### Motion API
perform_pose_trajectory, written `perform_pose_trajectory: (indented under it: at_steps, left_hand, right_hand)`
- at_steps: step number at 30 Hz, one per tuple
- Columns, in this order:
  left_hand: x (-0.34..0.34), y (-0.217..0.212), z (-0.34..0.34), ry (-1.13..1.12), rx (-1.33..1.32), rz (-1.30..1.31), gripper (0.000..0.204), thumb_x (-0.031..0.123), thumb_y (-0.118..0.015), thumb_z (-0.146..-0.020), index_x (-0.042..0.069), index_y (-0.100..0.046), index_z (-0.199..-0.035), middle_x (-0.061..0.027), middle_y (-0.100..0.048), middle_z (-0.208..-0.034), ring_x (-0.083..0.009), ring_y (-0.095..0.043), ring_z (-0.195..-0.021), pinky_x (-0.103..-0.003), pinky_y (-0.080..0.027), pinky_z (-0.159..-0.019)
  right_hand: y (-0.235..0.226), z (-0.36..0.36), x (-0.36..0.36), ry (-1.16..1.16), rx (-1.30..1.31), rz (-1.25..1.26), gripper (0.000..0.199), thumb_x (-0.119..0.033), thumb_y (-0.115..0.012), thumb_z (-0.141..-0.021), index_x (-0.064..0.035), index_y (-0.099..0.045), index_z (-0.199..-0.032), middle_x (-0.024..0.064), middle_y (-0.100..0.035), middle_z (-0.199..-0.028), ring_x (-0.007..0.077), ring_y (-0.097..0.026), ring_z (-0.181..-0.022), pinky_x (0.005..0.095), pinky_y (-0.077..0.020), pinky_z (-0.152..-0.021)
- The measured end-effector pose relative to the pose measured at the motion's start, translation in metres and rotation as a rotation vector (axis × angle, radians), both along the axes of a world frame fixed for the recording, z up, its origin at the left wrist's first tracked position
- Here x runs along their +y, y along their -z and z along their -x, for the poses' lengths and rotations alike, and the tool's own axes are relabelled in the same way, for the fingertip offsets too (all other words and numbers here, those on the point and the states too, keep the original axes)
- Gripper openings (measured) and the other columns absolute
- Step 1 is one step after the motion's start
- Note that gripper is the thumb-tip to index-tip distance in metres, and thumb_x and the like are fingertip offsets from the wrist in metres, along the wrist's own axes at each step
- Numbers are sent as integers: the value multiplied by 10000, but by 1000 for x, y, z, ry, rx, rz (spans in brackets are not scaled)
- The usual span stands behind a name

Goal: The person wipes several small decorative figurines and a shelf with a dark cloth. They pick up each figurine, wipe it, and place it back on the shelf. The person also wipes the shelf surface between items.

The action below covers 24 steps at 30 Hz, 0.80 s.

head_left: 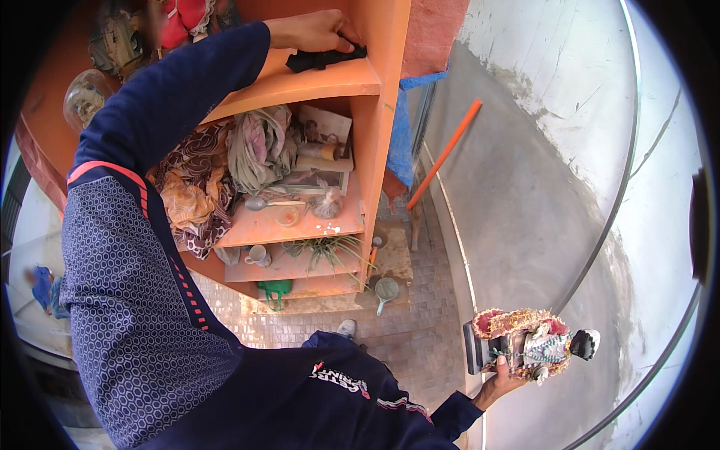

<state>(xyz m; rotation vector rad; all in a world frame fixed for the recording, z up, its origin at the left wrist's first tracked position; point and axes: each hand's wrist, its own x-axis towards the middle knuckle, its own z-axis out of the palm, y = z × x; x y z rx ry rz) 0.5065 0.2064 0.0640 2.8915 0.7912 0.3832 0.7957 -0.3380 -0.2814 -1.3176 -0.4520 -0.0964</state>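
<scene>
At the top of the orange shelf unit, my left hand (319, 31) is closed on a black cloth (324, 58) and presses it against the upper shelf board near the side wall. Off to the lower right, my right hand (498, 384) holds a figurine (529, 346) lying sideways, away from the shelves. The figurine has a dark head, a red and gold trimmed robe, green beads and a black base. My thumb rests across its lower part, while the other fingers are mostly hidden behind it.
Below the cloth, shelves hold bunched fabrics (262, 150), pictures (324, 133), a spoon (256, 203), a mug (258, 256) and a green plant (326, 249). Left on the top shelf stands a glass dome (86, 97). An orange pole (446, 154) leans near the wall; a dipper (386, 289) lies on the floor.
</scene>
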Motion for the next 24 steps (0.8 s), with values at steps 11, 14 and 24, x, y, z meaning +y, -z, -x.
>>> perform_pose_trajectory:
  at_steps: [11, 14, 24]
  left_hand:
    - [-102, -13, 31, 206, -52, 56, 275, 158, -548, -993, 46, -668, -1213, -55, -587, -999, -176, -589, -949, -306, -477, -853]
    - [-80, -40, 54, -110, -466, 173, 273, 184, -611, -955, 18, -675, -1163, -102, -699, -969, -231, -669, -836, -350, -525, -751]
    - [47, 5, 77, -597, 89, -244, 453, 325, -587, -957, 118, -569, -1360, -169, -593, -1329, -330, -584, -1188, -407, -455, -1000]
  right_hand:
    - [2, -24, -38, -118, -6, 99, 684, -198, -763, -673, 54, -489, -1246, 139, -622, -957, 179, -615, -682, 260, -513, -472]
    - [2, -26, -56, -190, 220, 192, 934, -201, -827, -642, 91, -336, -1383, 187, -562, -1183, 251, -629, -949, 327, -561, -773]
    - [20, -29, -67, 66, 83, 75, 754, -206, -791, -674, 74, -442, -1281, 161, -604, -1014, 182, -610, -678, 271, -495, -476]
